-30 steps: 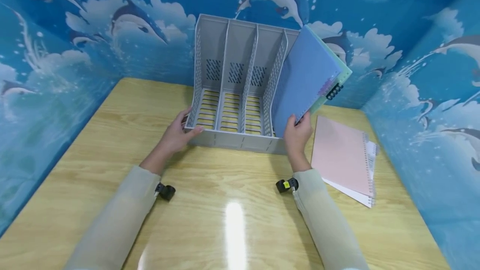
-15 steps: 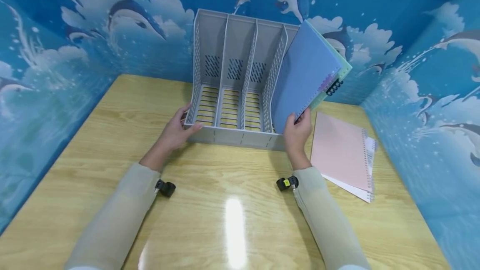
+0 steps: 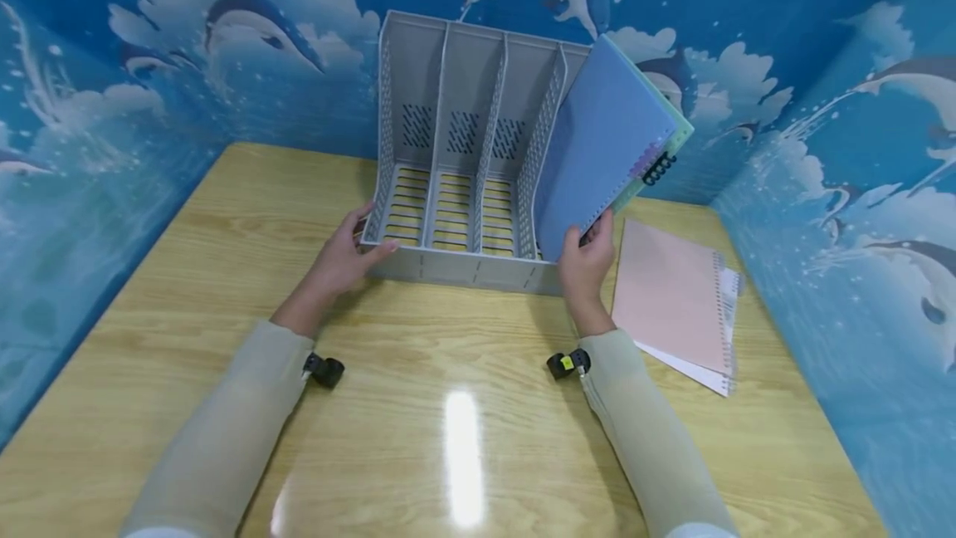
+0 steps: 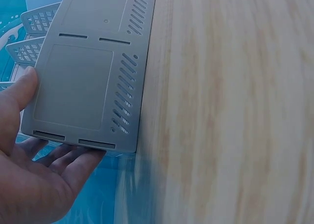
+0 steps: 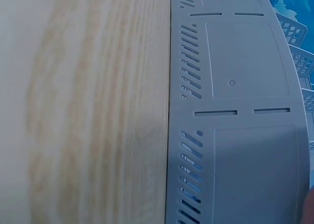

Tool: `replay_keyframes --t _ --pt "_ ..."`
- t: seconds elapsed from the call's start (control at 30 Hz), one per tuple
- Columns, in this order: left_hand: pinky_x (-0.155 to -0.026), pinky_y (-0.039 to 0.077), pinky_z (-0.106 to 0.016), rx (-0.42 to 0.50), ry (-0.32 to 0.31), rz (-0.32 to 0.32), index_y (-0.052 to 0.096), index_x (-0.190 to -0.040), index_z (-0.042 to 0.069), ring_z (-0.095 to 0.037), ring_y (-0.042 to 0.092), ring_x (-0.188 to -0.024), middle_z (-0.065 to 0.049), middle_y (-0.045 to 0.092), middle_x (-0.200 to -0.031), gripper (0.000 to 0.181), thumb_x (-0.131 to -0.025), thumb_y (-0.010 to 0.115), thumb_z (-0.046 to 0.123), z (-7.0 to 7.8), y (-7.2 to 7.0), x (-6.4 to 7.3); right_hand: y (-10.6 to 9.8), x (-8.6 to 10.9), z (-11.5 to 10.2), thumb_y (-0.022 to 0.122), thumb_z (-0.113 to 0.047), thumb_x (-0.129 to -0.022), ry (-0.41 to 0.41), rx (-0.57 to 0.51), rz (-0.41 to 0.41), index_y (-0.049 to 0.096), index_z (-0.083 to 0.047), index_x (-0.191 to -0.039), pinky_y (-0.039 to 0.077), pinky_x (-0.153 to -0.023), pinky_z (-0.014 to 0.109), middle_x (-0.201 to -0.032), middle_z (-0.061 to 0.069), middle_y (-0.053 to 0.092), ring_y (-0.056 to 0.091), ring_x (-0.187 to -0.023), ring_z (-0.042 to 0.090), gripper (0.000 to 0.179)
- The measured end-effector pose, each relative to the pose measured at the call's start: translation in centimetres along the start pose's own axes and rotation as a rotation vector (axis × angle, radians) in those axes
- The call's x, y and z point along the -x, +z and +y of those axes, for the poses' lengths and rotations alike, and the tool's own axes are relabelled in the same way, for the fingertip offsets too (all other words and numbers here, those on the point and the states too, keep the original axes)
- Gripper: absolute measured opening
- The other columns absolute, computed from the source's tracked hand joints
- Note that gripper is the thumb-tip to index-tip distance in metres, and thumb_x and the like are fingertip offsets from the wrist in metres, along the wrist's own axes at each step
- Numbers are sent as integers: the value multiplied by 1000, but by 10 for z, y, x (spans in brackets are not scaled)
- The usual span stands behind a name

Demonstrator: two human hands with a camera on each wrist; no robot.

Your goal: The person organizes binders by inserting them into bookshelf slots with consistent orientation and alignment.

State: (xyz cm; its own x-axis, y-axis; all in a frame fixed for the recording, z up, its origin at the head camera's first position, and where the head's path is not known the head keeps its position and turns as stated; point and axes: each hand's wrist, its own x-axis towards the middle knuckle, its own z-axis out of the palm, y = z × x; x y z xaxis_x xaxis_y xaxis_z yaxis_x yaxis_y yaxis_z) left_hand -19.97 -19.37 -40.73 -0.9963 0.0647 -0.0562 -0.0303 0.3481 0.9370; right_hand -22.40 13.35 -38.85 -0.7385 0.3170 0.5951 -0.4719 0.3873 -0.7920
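Observation:
A grey file organizer [image 3: 448, 268] with upright dividers stands on the table. My left hand [image 3: 339, 260] grips its left front corner; the left wrist view shows the thumb at the top edge of the front panel [image 4: 73, 91] and the fingers under the end wall. At the right front corner my right hand [image 3: 586, 272] holds on, close against the notebooks' lower edge. In the right wrist view only a bit of that hand [image 5: 308, 207] shows. A blue notebook [image 3: 605, 131] and a green one [image 3: 681, 138] behind it, with black binding rings, lean right in the rightmost compartment.
On the table [image 3: 388, 405] to the right lies a pink spiral notebook [image 3: 668, 293] over a white one [image 3: 690, 368]. A blue dolphin-print backdrop [image 3: 299, 98] rises behind and beside the table. Three organizer compartments hold nothing.
The whole head view has shifted slightly up and left. Both hands, the organizer and the notebooks keep their places relative to each other.

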Motion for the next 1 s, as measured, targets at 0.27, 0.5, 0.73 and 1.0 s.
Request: replay_keyframes --t 0.27,0.5,0.73,1.0 --pt "-111 35 -52 -1 5 -3 8 -157 14 -39 33 -139 -21 27 -155 89 -93 67 33 0 -1 0 -1 4 -17 41 12 -87 -6 -63 -33 34 11 -143 51 -90 39 -134 30 52 55 -119 41 56" --pt "-111 35 -51 -2 1 -10 8 -157 13 -40 32 -139 -21 27 -155 88 -93 67 31 0 -1 0 -4 3 -18 41 13 -86 12 -91 -46 29 11 -146 44 -101 53 -139 30 47 49 -127 40 61" --pt "-113 32 -51 17 5 -1 9 -156 10 -40 31 -139 -22 27 -155 86 -94 66 24 0 1 -1 -8 2 -21 40 13 -89 40 -119 -77 20 12 -148 39 -108 49 -147 31 36 39 -135 38 62" --pt "-110 36 -51 27 16 -9 8 -156 9 -41 32 -138 -24 27 -154 87 -94 66 25 3 1 2 -23 13 -20 42 10 -91 186 -67 -142 13 7 -151 29 -117 36 -154 24 26 31 -142 29 67"
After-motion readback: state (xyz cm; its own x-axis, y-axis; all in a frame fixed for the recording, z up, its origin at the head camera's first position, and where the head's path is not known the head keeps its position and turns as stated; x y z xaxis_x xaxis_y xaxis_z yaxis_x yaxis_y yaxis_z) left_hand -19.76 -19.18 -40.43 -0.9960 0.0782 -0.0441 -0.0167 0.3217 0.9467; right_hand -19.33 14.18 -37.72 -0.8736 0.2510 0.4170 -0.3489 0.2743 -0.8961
